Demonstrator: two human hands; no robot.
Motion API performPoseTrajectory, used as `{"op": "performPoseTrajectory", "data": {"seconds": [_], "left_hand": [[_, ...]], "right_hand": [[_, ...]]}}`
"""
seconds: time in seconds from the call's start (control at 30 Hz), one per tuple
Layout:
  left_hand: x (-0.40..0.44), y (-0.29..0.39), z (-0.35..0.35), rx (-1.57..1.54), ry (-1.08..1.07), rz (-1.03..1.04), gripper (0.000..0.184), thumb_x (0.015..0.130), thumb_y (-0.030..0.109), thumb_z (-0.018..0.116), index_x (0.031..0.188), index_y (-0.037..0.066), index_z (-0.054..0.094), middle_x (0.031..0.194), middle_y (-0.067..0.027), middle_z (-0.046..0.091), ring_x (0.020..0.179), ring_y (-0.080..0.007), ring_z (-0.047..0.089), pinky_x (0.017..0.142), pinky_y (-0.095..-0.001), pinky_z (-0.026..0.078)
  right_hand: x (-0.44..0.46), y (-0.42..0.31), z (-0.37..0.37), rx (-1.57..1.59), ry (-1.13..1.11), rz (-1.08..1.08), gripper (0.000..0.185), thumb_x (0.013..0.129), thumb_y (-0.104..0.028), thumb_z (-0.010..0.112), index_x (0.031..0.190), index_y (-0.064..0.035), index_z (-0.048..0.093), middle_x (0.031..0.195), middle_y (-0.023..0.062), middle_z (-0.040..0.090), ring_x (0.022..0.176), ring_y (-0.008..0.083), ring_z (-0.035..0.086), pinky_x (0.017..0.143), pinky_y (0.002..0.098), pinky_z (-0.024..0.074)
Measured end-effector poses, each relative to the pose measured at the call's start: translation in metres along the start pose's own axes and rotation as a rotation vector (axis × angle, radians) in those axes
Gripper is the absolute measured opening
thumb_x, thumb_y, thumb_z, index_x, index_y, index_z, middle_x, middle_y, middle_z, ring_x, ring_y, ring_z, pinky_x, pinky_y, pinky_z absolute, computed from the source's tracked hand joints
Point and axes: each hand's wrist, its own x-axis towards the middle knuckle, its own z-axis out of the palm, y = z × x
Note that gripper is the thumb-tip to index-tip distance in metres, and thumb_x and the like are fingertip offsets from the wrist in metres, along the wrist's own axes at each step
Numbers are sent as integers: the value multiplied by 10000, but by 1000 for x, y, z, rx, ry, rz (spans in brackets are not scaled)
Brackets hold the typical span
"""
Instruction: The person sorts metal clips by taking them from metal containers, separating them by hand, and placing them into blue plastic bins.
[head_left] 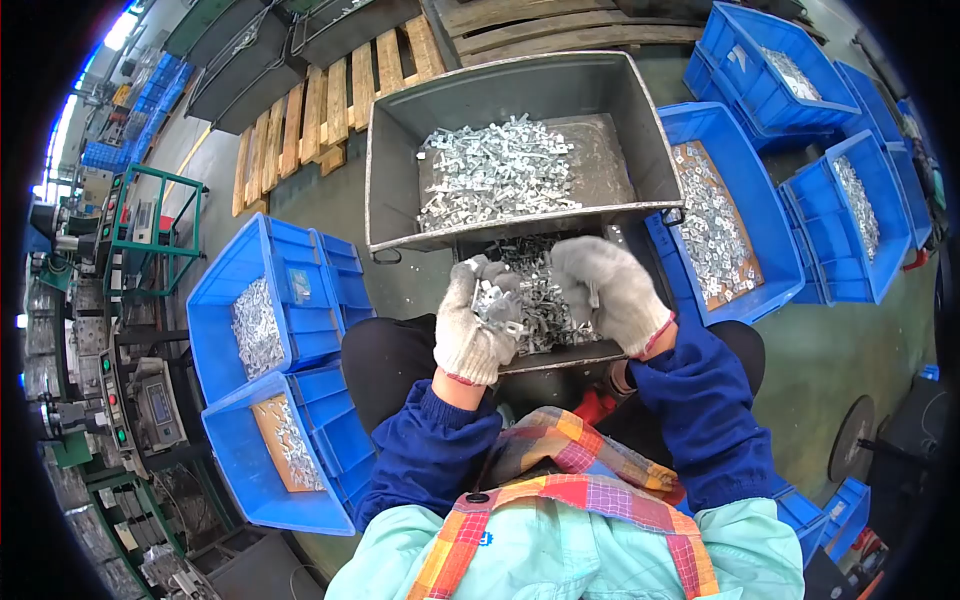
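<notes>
My left hand [468,335], in a whitish knit glove, is closed around a handful of small metal parts [497,306] at the left side of the lower metal bin [570,357]. Opposite it, my right hand [618,300], gloved too, curls over the bin with its fingers bent together. A small bit of metal shows near those fingertips, but blur hides its shape. Beneath both hands lies a pile of loose metal pieces [540,325]. Directly beyond, a larger grey metal bin [400,150] holds a heap of small silvery parts [500,168].
Blue crates with metal parts stand at left [310,320] and lower left [335,430]. On the right are a long blue crate [765,225] and several more crates [800,190]. Wooden pallets [330,105] lie behind. Machines [150,400] line the far left.
</notes>
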Motion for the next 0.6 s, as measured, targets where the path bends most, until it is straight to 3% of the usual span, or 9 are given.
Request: {"op": "performPoseTrajectory", "data": {"seconds": [0.17,0.23,0.27,0.37,0.47,0.53,0.57,0.6], "left_hand": [[1,3,-8,53,70,132,262,1045,314,571,1120,63,576,1040,-116,618,922,-235,605,699,-321,629],[0,-2,-11,148,166,210,266,1045,301,574,1138,52,576,1072,-140,645,963,-267,642,738,-352,645],[1,-1,-21,64,86,166,260,1043,275,584,1147,37,581,1090,-168,667,1013,-316,675,802,-402,649],[2,-5,-14,19,101,180,240,1035,250,600,1122,27,589,1070,-170,666,975,-315,684,839,-415,645],[3,-6,-5,109,252,264,252,1029,260,613,1099,19,597,1043,-161,661,945,-301,674,831,-404,639],[7,2,-18,44,124,101,258,1023,263,625,1095,17,598,1015,-150,661,908,-286,671,789,-389,638],[9,4,-25,12,61,18,261,1020,264,632,1093,16,599,1001,-144,661,890,-279,670,768,-381,637],[5,-5,-12,224,319,119,296,1014,318,643,1099,35,613,932,-100,671,794,-228,674,647,-335,625]], "right_hand": [[-14,14,22,-551,-164,163,338,958,-317,663,1168,-55,697,793,12,648,590,77,553,520,250,462],[-15,20,31,-665,-208,129,330,961,-322,648,1156,-61,704,777,12,646,582,82,548,521,264,459],[-13,23,30,-686,-204,81,327,961,-318,646,1149,-57,706,771,11,643,580,82,550,521,265,459],[-8,27,28,-694,-179,18,310,959,-300,645,1124,-46,713,764,14,643,579,83,560,520,265,461],[-16,12,32,-584,-98,81,284,955,-271,650,1094,-31,711,755,13,636,575,81,555,508,255,444],[-21,9,35,-499,-9,56,279,956,-256,652,1085,-12,688,724,-1,603,559,71,523,480,237,407],[-20,8,32,-506,1,40,276,947,-252,657,1080,-15,703,753,18,632,579,82,551,501,252,433],[-19,8,27,-513,11,25,273,939,-248,661,1076,-18,718,783,36,662,598,92,579,522,266,459]]}}
